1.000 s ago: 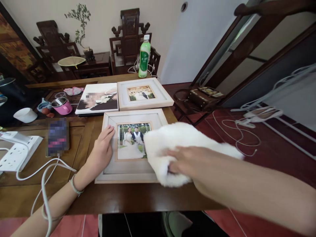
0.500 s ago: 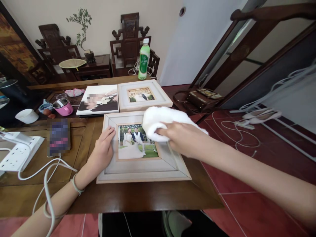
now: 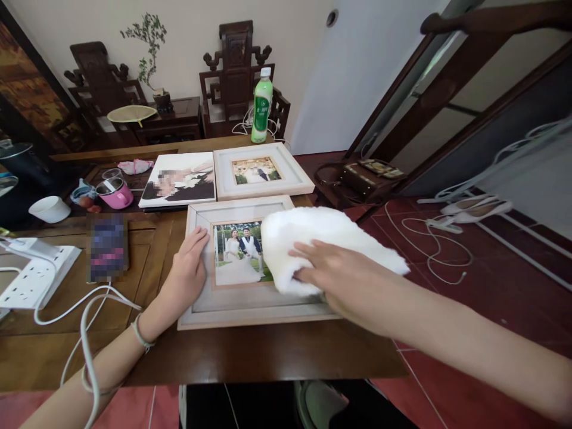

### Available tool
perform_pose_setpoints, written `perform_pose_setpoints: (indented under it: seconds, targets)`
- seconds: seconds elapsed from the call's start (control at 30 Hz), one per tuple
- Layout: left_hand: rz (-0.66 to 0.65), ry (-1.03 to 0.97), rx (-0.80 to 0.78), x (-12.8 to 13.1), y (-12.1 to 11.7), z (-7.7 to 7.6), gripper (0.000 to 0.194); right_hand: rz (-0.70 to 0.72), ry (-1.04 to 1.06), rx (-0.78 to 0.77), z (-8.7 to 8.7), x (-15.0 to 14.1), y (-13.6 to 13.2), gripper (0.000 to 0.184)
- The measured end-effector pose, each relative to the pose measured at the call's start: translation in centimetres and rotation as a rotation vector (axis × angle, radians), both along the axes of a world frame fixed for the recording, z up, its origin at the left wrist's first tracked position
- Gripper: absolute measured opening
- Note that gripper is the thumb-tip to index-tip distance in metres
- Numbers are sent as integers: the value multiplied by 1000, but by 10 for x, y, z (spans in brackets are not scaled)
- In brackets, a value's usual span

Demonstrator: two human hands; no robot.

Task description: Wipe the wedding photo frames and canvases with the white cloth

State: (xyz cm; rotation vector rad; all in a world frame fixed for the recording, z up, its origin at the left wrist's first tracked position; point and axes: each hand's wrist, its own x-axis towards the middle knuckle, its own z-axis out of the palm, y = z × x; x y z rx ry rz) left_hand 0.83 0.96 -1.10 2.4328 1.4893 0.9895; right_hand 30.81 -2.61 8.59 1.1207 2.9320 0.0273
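Note:
A pale wooden picture frame [image 3: 250, 310] with a photo of a couple on grass lies flat at the table's front. My left hand [image 3: 191, 262] grips its left side, fingers over the border. In my right hand [image 3: 328, 268] is a bunched, fluffy white cloth [image 3: 333, 229], pressed on the frame's right half. The cloth hides the photo's right part and most of the right border. Just behind lie a second framed photo [image 3: 290, 170] and a photo panel [image 3: 187, 179].
A green bottle [image 3: 262, 107] stands at the table's back edge. To the left are a pink cup [image 3: 117, 193], a white bowl [image 3: 50, 208], a blurred dark phone-like object [image 3: 107, 247] and a power strip [image 3: 40, 280]. A white cable [image 3: 89, 351] crosses my left forearm.
My right hand has moved the cloth toward me and slightly right over the frame, and the cloth is more spread out. My left hand stays on the frame's left side.

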Motion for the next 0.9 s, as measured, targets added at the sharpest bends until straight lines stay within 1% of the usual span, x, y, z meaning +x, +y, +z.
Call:
perform_pose_setpoints:
  seconds: [0.1,0.17,0.2,0.3,0.4,0.47,0.53,0.6,0.67,0.73,0.8,0.9]
  targets:
    - [-11,2,-3,-1,1,0,54,-35,29,-96,6,3,-24,43]
    - [-26,-1,-7,-1,1,-1,53,-80,30,-120,6,6,-27,48]
    - [-30,-1,-12,-1,1,-1,53,-104,25,-115,5,8,-23,52]
    - [-29,10,-30,-3,2,-2,54,-148,14,-25,-4,11,4,58]
    - [-41,24,-35,-5,3,-1,55,-158,-20,94,-15,10,44,57]
    - [-58,37,-34,-6,4,0,54,-168,-48,140,-20,7,68,55]
    - [-60,37,-33,-6,4,1,52,-142,-71,156,-23,4,84,51]
    - [-49,17,-28,-5,4,1,51,-99,-95,158,-24,2,90,46]
    - [-44,-4,-13,-4,5,1,51,-73,-115,156,-23,1,85,44]
    - [-47,-9,12,-3,5,0,51,-55,-118,153,-21,1,71,43]
    - [-45,-2,32,-3,6,0,50,-41,-99,149,-21,1,48,42]
    - [-32,3,41,-3,6,0,50,-44,-46,162,-23,0,4,35]
